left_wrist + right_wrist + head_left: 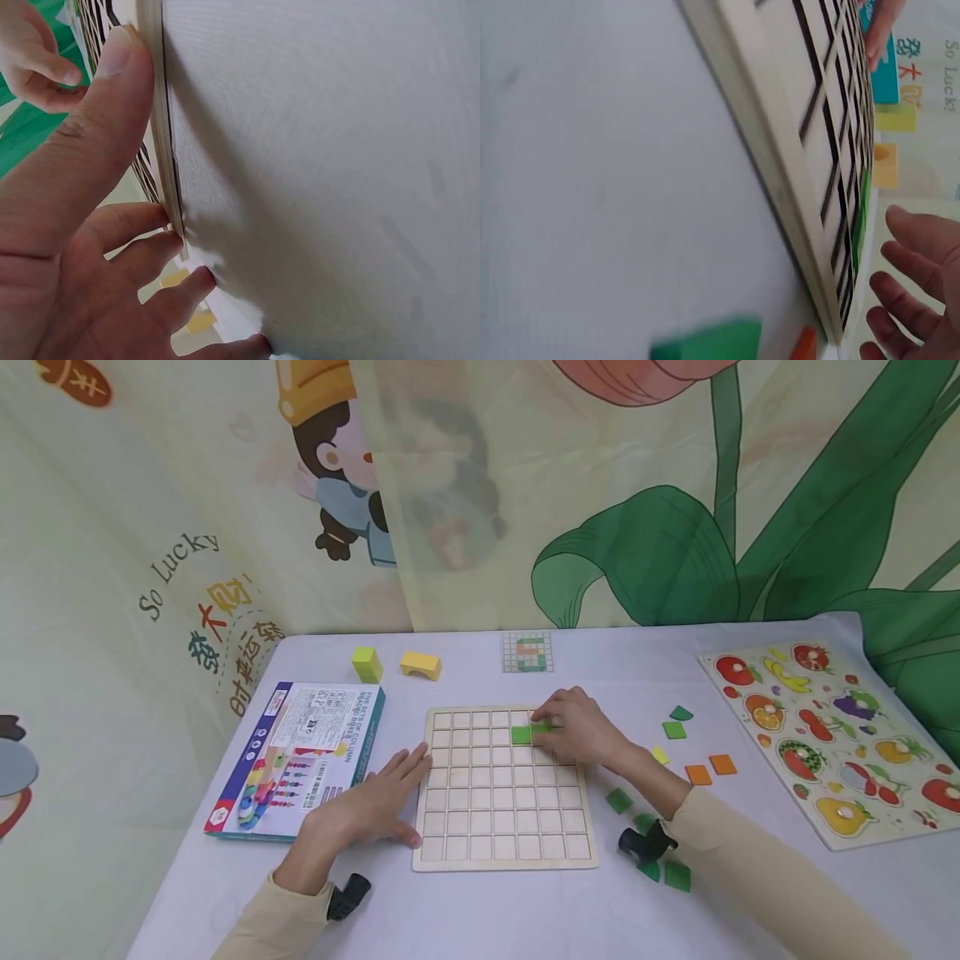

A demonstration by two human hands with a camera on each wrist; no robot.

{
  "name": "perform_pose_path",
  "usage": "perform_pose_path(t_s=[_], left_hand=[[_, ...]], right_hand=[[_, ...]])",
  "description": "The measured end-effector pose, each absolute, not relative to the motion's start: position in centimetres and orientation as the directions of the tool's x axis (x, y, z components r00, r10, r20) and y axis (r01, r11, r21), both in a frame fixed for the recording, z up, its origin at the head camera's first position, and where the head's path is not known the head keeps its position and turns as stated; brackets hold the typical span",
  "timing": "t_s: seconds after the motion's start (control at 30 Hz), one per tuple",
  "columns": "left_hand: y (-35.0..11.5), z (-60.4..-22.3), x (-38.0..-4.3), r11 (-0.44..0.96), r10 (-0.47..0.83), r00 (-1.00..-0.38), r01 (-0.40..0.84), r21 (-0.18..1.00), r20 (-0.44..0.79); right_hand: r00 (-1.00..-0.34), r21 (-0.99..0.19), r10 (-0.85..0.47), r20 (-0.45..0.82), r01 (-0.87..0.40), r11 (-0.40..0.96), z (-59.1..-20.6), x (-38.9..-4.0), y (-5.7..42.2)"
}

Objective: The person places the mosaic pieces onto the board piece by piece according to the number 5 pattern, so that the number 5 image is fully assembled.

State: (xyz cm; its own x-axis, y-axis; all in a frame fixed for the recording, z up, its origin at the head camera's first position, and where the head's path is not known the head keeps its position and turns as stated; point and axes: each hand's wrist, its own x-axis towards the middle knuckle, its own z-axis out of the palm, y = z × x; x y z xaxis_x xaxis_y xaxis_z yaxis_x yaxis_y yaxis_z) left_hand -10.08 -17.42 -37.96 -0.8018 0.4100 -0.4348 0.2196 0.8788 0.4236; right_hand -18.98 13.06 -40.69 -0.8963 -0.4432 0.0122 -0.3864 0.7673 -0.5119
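Note:
A wooden grid board (495,799) lies flat on the white table. My left hand (372,799) rests along its left edge with fingers spread; in the left wrist view the thumb (101,112) lies against the board's side. My right hand (576,724) is over the board's upper right part, thumb and fingertips by a green square tile (540,727) that they partly hide. Another green tile (521,736) sits in a cell just left of it. The right wrist view has the right hand's fingers (904,300) loosely bent and apart, with nothing visible between them.
Loose green tiles (618,800) and orange tiles (698,775) lie right of the board, some under the right forearm. A fruit puzzle board (832,735) is farther right. A box (315,760) stands left; a small pattern card (528,652) and yellow blocks (421,665) are behind.

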Motion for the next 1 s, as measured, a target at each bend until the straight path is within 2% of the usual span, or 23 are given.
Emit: perform_pose_path(t_s=[0.17,0.6,0.83,1.0], left_hand=[[-17.4,-38.0,-10.1,0.878,0.416,-0.800,0.229,0.420,-0.433],[-17.2,-37.8,-10.1,0.893,0.396,-0.802,0.223,0.392,-0.447],[-17.3,-38.0,-10.1,0.893,0.396,-0.801,0.224,0.390,-0.448],[-17.4,-38.0,-10.1,0.889,0.398,-0.801,0.217,0.403,-0.447]], right_hand=[[-0.906,-0.576,-0.423,-0.030,-0.330,0.748,-40.2,-19.2,16.9],[-0.936,-0.481,-0.333,-0.113,-0.242,0.843,-40.2,-18.6,28.9],[-0.938,-0.439,-0.300,-0.172,-0.200,0.876,-40.9,-18.4,30.8],[-0.942,-0.415,-0.291,-0.166,-0.201,0.887,-41.0,-18.4,31.0]])
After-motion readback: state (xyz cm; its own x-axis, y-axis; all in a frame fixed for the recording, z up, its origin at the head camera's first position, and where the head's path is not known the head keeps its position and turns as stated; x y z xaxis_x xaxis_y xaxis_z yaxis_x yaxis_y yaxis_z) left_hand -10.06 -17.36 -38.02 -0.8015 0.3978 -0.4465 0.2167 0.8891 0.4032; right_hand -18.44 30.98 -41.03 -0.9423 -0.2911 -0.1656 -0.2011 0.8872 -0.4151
